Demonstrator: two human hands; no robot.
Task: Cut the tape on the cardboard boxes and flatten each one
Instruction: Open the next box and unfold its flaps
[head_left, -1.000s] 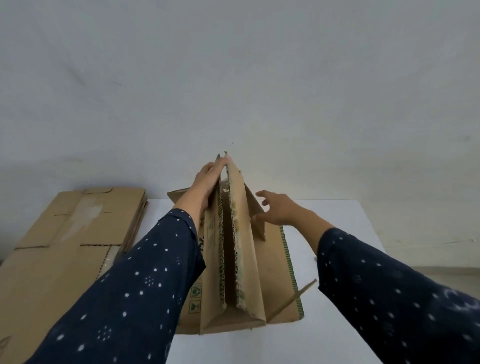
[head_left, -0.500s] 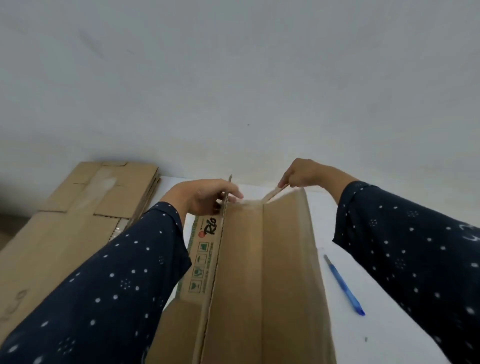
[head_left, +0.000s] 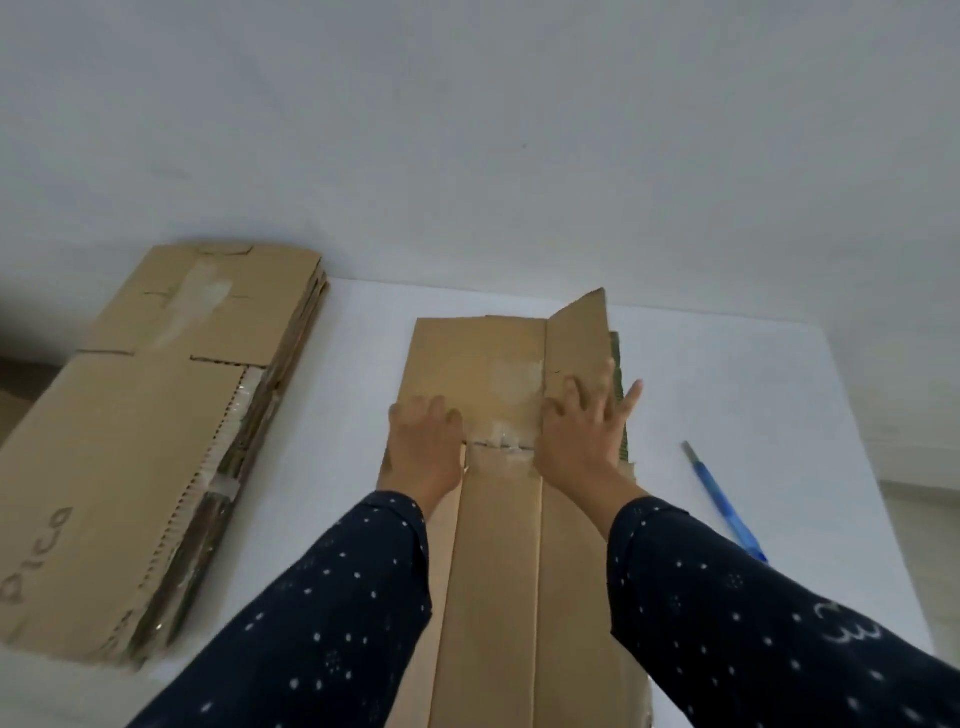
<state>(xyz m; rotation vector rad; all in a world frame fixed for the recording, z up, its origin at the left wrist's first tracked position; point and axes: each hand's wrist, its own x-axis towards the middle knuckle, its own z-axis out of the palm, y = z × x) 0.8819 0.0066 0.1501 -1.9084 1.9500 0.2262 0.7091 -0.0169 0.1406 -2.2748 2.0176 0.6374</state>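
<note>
Both hands pressed flat on the collapsed box (head_left: 498, 545) lying on the table (head_left: 779, 395): left hand (head_left: 423, 447) and right hand (head_left: 584, 436), each grip open, fingers spread, grasping nothing.

Both palms (head_left: 426, 447) on flattened box (head_left: 498, 571)

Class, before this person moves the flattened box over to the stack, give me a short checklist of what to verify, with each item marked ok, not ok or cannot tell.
1. Box lies flat on the table: mostly ok.
2. Far right flap is pressed down: not ok, it stands up.
3. Left hand and right hand are both pressing the box with open palms: ok.
4. Blue cutter lies clear of the hands, right of the box: ok.
5. Its blade is retracted: cannot tell.
6. Stack of flattened boxes is at the left, ready for another: ok.
</note>
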